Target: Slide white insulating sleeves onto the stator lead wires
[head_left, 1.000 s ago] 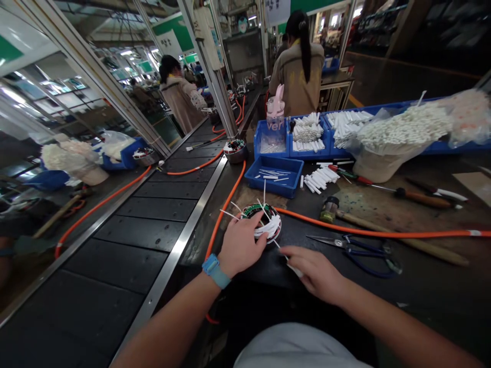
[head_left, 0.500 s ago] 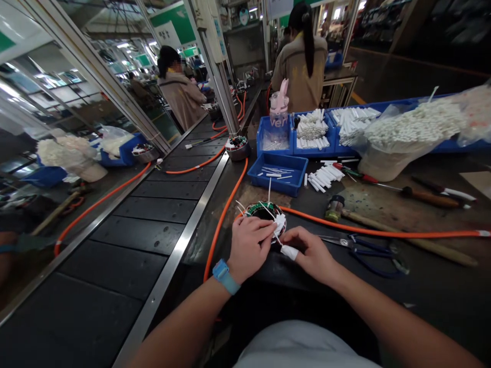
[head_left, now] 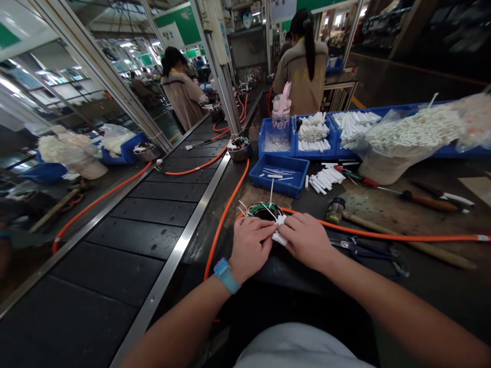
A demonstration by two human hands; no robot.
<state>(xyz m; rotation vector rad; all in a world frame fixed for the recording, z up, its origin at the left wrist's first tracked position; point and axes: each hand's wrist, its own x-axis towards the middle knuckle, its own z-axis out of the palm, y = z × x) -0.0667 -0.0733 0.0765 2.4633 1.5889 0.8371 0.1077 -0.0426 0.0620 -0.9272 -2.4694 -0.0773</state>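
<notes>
A round motor stator (head_left: 256,209) with a green circuit board and thin white wires lies on the bench before me. My left hand (head_left: 251,245), wearing a blue wristband, rests over its near left side, fingertips closed on a white sleeve bundle (head_left: 281,220) at the stator's near right edge. From the right, my right hand (head_left: 309,240) pinches the same bundle, its fingertips close to the left ones. White tape (head_left: 279,238) wraps the right thumb. The fingers hide most of the bundle and the stator's near side.
Beyond the stator stands a blue tray (head_left: 282,174) with thin white tubes; loose white sleeves (head_left: 326,179) lie beside it. Scissors (head_left: 368,250), a long wooden handle (head_left: 422,248) and an orange hose (head_left: 383,235) are at right. A slatted conveyor (head_left: 146,230) runs at left. Two co-workers sit farther off.
My right hand has moved left and up, from beside the stator onto the white sleeve bundle, and its fingers now cover it. The left hand has stayed nearly in place.
</notes>
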